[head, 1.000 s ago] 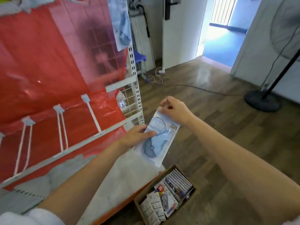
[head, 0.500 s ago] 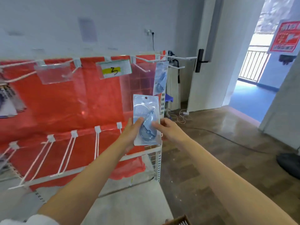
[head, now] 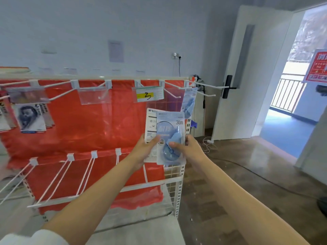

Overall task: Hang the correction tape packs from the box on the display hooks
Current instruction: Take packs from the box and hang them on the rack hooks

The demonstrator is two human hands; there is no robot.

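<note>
I hold two correction tape packs upright in front of the red-backed display rack. My right hand [head: 188, 149] pinches the front pack [head: 170, 126], pale blue with "30m" printed on it. My left hand [head: 144, 151] grips the pack behind it [head: 151, 121], which shows its white printed back. Another blue pack [head: 189, 101] hangs on a white hook [head: 172, 92] at the rack's top right. More white hooks [head: 203, 84] stick out along the top rail. The box is out of view.
A price tag marked "3" [head: 149, 96] hangs on the top rail. Other goods [head: 30, 117] hang at the far left. Lower hooks [head: 60, 181] jut toward me. A white door [head: 247, 71] stands open to the right, with a cable [head: 265, 175] across the wooden floor.
My view rose from the box on the floor to the rack. Both hands lifted the packs upward, and the two packs have now slid apart, one in each hand.
</note>
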